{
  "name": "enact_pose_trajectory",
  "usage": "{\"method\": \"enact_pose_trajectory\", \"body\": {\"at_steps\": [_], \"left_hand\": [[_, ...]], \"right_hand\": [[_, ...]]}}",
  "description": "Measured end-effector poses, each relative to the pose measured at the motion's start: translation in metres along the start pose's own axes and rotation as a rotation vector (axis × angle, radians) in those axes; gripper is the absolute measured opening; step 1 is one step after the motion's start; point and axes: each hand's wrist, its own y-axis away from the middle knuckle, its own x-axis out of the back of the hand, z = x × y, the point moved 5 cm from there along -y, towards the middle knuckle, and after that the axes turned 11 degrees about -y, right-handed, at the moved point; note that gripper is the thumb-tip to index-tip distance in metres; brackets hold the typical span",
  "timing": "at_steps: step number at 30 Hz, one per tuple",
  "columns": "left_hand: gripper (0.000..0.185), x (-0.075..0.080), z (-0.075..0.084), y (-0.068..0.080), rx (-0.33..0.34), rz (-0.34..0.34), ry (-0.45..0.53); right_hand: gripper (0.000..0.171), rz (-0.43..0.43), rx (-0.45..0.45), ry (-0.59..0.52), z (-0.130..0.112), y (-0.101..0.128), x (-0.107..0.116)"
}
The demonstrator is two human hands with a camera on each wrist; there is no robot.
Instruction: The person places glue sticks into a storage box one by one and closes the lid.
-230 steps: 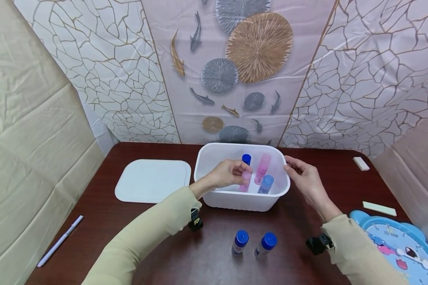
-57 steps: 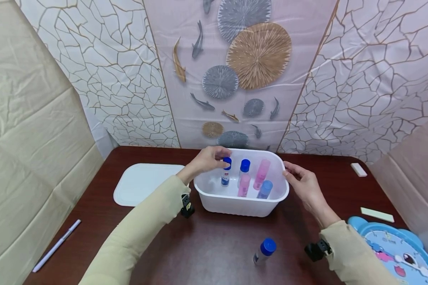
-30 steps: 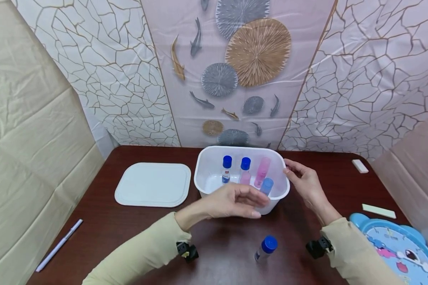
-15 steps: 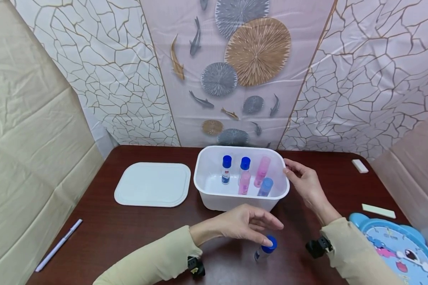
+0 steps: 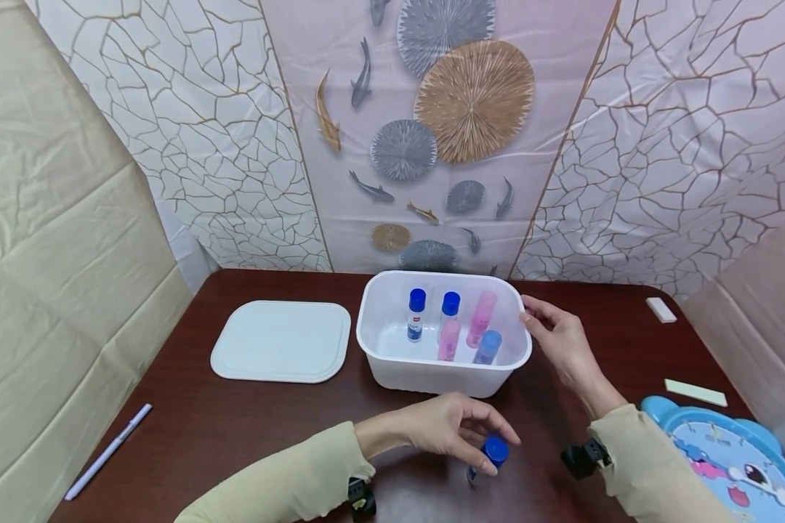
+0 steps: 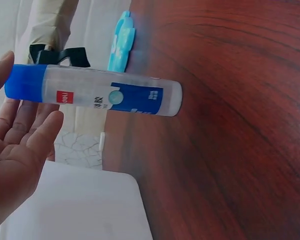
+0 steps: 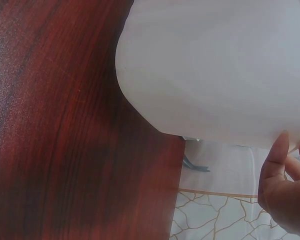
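Note:
A clear glue bottle [image 5: 490,457] with a blue cap stands on the dark wooden table [image 5: 248,428] in front of a white bin [image 5: 361,330]. My left hand [image 5: 480,437] curls over its cap; in the left wrist view the glue bottle [image 6: 110,95] has its cap between the thumb and fingers of my left hand [image 6: 17,97]. My right hand [image 5: 538,318] pinches the bin's right rim, and the right wrist view shows the right hand [image 7: 285,185] at the edge of the white bin [image 7: 215,65]. Inside the bin stand several bottles: two blue-capped [image 5: 416,314], two pink [image 5: 482,309], one light blue [image 5: 488,347].
The bin's white lid [image 5: 281,341] lies flat to its left. A white pen [image 5: 107,450] lies at the front left edge. A blue cartoon clock [image 5: 739,465] sits at the front right, with a pale green strip [image 5: 692,393] and a white eraser [image 5: 661,310] behind it.
My left hand left a blue-capped bottle standing in the bin, came back to the front of the table and lowered onto the last bottle's cap. The right hand stayed on the rim.

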Motion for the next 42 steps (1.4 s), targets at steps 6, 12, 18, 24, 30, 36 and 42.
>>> {"method": "enact_pose_trajectory", "body": {"at_steps": [6, 12, 18, 24, 30, 36, 42], "left_hand": [[0.039, -0.005, -0.007, -0.001, -0.003, -0.014, -0.036], [0.037, -0.007, -0.01, -0.002, -0.039, -0.011, -0.068], [0.036, -0.007, -0.011, -0.002, -0.037, -0.011, -0.075], [0.035, -0.003, -0.001, 0.003, -0.035, -0.021, -0.031], [0.033, 0.017, 0.03, 0.011, -0.108, 0.012, 0.008], [0.037, 0.055, 0.067, 0.024, -0.197, 0.108, -0.015], [0.038, 0.101, 0.093, 0.039, -0.211, 0.302, -0.036]], "right_hand": [[0.046, 0.004, -0.003, -0.012, -0.001, 0.001, 0.0], [0.047, -0.005, -0.002, -0.021, 0.0, 0.001, -0.001], [0.046, -0.002, -0.002, -0.023, 0.001, 0.0, -0.001], [0.046, -0.001, 0.0, -0.024, 0.001, 0.001, -0.001], [0.044, 0.006, 0.023, -0.021, -0.001, 0.001, 0.0], [0.042, 0.013, 0.034, -0.029, -0.001, 0.0, 0.0], [0.045, -0.008, 0.002, -0.035, -0.001, 0.001, 0.0]]}}
